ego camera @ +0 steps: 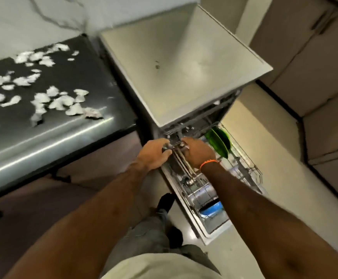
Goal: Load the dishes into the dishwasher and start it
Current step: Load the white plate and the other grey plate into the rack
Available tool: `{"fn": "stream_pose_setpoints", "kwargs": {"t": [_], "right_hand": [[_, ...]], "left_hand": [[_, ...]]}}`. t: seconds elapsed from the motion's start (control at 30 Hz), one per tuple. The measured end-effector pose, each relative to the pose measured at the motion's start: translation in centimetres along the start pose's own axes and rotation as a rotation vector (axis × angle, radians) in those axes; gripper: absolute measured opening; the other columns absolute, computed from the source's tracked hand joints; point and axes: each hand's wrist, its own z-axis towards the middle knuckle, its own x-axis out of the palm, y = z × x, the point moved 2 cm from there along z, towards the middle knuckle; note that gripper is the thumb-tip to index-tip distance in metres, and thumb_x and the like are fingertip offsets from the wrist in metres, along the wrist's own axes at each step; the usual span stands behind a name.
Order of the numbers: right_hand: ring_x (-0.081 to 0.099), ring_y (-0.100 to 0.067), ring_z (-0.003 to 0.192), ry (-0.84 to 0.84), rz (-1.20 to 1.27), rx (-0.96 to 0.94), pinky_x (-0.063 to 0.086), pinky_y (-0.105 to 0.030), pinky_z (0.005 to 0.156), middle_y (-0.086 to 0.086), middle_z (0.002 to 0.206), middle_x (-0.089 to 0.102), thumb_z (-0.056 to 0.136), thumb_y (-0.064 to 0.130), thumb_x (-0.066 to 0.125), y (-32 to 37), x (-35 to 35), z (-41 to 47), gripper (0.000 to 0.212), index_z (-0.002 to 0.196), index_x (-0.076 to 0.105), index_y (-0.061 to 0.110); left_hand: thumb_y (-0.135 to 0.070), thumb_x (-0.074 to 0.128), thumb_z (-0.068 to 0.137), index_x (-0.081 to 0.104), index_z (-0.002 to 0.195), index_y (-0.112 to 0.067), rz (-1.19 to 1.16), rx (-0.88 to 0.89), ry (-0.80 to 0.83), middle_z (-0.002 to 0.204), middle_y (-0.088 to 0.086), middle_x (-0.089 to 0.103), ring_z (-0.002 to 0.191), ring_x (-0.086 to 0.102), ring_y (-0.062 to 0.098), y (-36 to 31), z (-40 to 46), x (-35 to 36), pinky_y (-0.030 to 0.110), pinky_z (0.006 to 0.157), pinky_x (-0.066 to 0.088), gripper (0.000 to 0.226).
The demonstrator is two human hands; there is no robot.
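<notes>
Both hands, left hand and right hand, are clamped on metal cutlery above the dishwasher rack's near-left corner. Cutlery is judged stiff, light, slippery; handles should be gripped.

No text, label, brand, number or sign can be read anywhere — neither on the dishwasher nor on the dark counter beside it to the left. Only a small dark smudge is seen on the dishwasher's top panel — not lettering.
</notes>
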Motion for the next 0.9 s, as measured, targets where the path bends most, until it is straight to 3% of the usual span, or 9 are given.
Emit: {"fn": "stream_pose_setpoints", "kwargs": {"t": [0.1,0.27,0.43,0.53,0.7,0.8,0.9], "right_hand": [[0.062,-0.035,0.114,0.028,-0.058,-0.176,0.052,-0.046,0.093,-0.011,0.127,0.066,0.094,0.024,0.049,7.0,-0.1,-1.1,0.044,0.137,0.055,0.025],[0.063,-0.034,0.11,0.064,-0.091,-0.44,0.053,-0.044,0.089,-0.007,0.123,0.068,0.09,0.026,0.05,18.5,0.5,-2.1,0.044,0.134,0.058,0.028],[0.058,-0.026,0.12,0.071,-0.163,-0.722,0.048,-0.04,0.1,-0.003,0.131,0.065,0.093,0.025,0.054,31.8,2.2,-2.7,0.039,0.131,0.062,0.025],[0.055,-0.025,0.126,0.087,-0.19,-0.855,0.045,-0.038,0.104,-0.001,0.139,0.06,0.092,0.024,0.054,39.7,4.0,-2.9,0.042,0.134,0.06,0.025],[0.053,-0.023,0.129,0.141,-0.231,-0.993,0.044,-0.04,0.108,0.001,0.143,0.056,0.092,0.028,0.057,53.1,7.9,-3.0,0.045,0.137,0.056,0.028],[0.053,-0.022,0.129,0.15,-0.234,-1.057,0.045,-0.042,0.108,0.004,0.143,0.056,0.089,0.029,0.057,60.2,10.2,-3.1,0.046,0.136,0.057,0.029],[0.052,-0.021,0.131,0.16,-0.246,-1.135,0.042,-0.039,0.111,0.002,0.144,0.055,0.09,0.025,0.059,66.6,12.3,-3.4,0.047,0.137,0.056,0.024]], "left_hand": [[-0.029,0.065,0.095,0.066,0.129,-0.014,-0.032,-0.106,-0.156,0.128,0.007,0.069,0.12,0.062,0.026,3.1,-6.8,-5.1,0.033,0.102,0.045,0.037],[-0.027,0.068,0.091,0.071,0.121,-0.015,-0.025,-0.216,-0.309,0.117,0.005,0.074,0.112,0.068,0.025,9.2,-16.5,-11.3,0.037,0.097,0.053,0.032],[-0.032,0.067,0.09,0.07,0.118,-0.017,-0.099,-0.419,-0.485,0.111,0.002,0.075,0.107,0.069,0.021,17.0,-26.8,-16.0,0.03,0.091,0.054,0.032],[-0.032,0.07,0.091,0.069,0.127,-0.019,-0.122,-0.513,-0.581,0.12,0.001,0.073,0.112,0.068,0.016,21.6,-32.3,-18.0,0.035,0.1,0.053,0.039],[-0.029,0.073,0.088,0.071,0.123,-0.017,-0.089,-0.645,-0.718,0.13,0.001,0.066,0.12,0.062,0.02,29.1,-40.1,-21.3,0.032,0.102,0.047,0.037],[-0.04,0.071,0.088,0.063,0.134,-0.022,-0.072,-0.724,-0.782,0.141,0.0,0.06,0.128,0.057,0.02,33.4,-43.7,-23.2,0.037,0.108,0.046,0.05],[-0.037,0.071,0.089,0.056,0.142,-0.02,-0.119,-0.791,-0.81,0.136,0.001,0.062,0.124,0.059,0.024,37.5,-46.4,-24.8,0.035,0.105,0.047,0.058]]}}
